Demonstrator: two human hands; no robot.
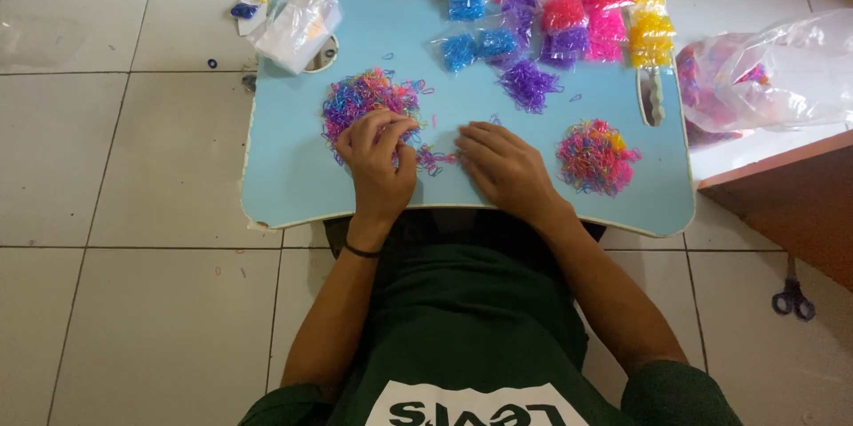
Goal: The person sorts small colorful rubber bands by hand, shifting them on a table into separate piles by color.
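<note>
**Hands sorting tiny coloured rubber bands on a blue desk**

The left hand [378, 155] is curling its fingers into the near edge of a mixed pile of small rubber bands [364, 99], pinching at the loops there; whether it is actually holding any, I cannot tell. The right hand [505, 164] is lying flat and palm down, fingers spread narrowly, beside a small cluster of bands [434, 159] sitting between the two hands. All of this is resting on a light blue desk [293, 168], near its front edge. To the right, a second mixed pile [595, 156] is lying well apart from the hands. Farther back, a loose purple heap [528, 84] is sitting just in front of small clear bags of blue, purple, pink and yellow bands [569, 17]. A crumpled clear bag [295, 26] is lying at the far left corner. On the tiled floor at right, scissors [793, 298] are lying.
</note>
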